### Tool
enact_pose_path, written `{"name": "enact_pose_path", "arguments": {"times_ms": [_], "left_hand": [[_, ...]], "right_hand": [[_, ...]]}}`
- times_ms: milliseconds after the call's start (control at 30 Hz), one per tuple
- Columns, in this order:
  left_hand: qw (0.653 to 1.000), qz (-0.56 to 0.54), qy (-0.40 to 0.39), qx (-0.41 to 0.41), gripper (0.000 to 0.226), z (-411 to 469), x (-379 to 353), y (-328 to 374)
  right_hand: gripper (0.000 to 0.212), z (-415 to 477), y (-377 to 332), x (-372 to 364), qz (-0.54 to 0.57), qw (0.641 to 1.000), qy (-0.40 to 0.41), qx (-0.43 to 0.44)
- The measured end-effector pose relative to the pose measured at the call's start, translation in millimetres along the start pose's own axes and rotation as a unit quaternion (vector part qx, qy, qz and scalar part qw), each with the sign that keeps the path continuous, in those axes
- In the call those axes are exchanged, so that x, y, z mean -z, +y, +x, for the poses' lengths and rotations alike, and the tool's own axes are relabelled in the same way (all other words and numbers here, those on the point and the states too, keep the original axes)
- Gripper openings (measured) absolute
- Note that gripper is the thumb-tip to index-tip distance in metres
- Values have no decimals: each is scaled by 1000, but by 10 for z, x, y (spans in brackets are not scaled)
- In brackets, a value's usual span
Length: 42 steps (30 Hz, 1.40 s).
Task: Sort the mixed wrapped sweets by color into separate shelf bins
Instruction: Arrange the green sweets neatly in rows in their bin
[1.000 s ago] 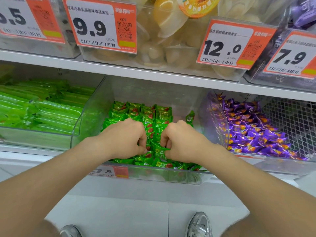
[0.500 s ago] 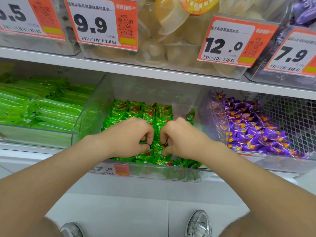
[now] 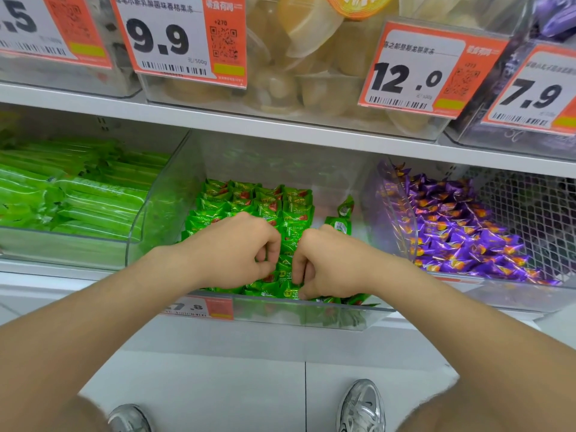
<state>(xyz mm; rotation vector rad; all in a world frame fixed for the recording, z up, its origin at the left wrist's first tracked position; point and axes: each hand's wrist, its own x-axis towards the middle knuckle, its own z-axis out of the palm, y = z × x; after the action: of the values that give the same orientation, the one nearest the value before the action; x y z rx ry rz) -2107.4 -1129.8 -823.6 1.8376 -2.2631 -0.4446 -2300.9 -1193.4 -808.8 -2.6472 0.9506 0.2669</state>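
Small square sweets in glossy green foil (image 3: 258, 201) lie in crinkled rows inside the clear, curved-walled plastic bin (image 3: 162, 213) at centre. Both hands sit knuckles-up on the pile: the left hand (image 3: 237, 251) and the right hand (image 3: 330, 263) have fingers curled down among the wrappers, but whether either pinches a sweet I cannot tell. At 3 o'clock is a heap of shiny purple pillow-shaped sweets (image 3: 461, 232); at 9 o'clock are long, flat green stick packs (image 3: 78, 201).
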Motion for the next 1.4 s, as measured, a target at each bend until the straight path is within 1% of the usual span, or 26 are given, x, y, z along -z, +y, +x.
{"name": "enact_pose_path", "arguments": {"times_ms": [67, 167, 333, 433, 533, 667, 733, 767, 833, 867, 900, 967, 1067, 1133, 1200, 1300, 1400], "left_hand": [[1000, 8, -12, -4, 5, -5, 3, -25], [999, 22, -38, -13, 3, -25, 18, -47], [998, 29, -57, -24, 13, -38, 50, -44], [997, 30, -61, -23, 18, -49, 44, -41], [998, 23, -52, -19, 19, -52, 48, -24], [999, 5, -41, -20, 18, -58, 58, 20], [999, -2, -34, -21, 16, -58, 59, 33], [999, -6, -31, -22, 15, -56, 59, 39], [999, -16, -29, -27, 14, -51, 56, 51], [999, -21, -31, -30, 15, -50, 51, 57], [999, -24, -34, -32, 15, -50, 46, 67], [998, -27, -35, -39, 14, -43, 30, 87], [998, -26, -37, -49, 11, -35, 10, 106], [997, -24, -43, -57, 9, -35, 12, 107], [996, -22, -55, -63, 6, -38, 22, 98], [995, -36, -71, -59, 6, -48, 40, 79], [995, -48, -67, -63, 6, -52, 42, 72]], "right_hand": [[19, -15, 7, 31, 0, 1000, 21, 4], [20, -21, -2, 57, -32, 998, 46, 11], [22, -12, -41, 44, -69, 995, 54, 39], [17, 7, 5, 49, -52, 996, 64, 34], [13, 48, 21, 14, -21, 997, 54, 50], [23, 52, 22, 37, -3, 997, 50, 54], [22, 3, 67, 149, 23, 997, 55, 49], [19, -37, 101, 213, 53, 997, 38, 45], [18, -123, 182, 307, 112, 992, -41, 36], [21, -163, 208, 320, 123, 988, -82, 33], [24, -182, 223, 310, 116, 987, -110, 33], [29, -177, 218, 253, 78, 988, -131, 35], [32, -124, 168, 190, 25, 992, -115, 35], [29, -107, 153, 175, 11, 994, -104, 33], [26, -108, 136, 181, 29, 994, -101, 35], [19, -99, 80, 194, 79, 993, -74, 46], [18, -59, 0, 138, 68, 995, -50, 56]]}}
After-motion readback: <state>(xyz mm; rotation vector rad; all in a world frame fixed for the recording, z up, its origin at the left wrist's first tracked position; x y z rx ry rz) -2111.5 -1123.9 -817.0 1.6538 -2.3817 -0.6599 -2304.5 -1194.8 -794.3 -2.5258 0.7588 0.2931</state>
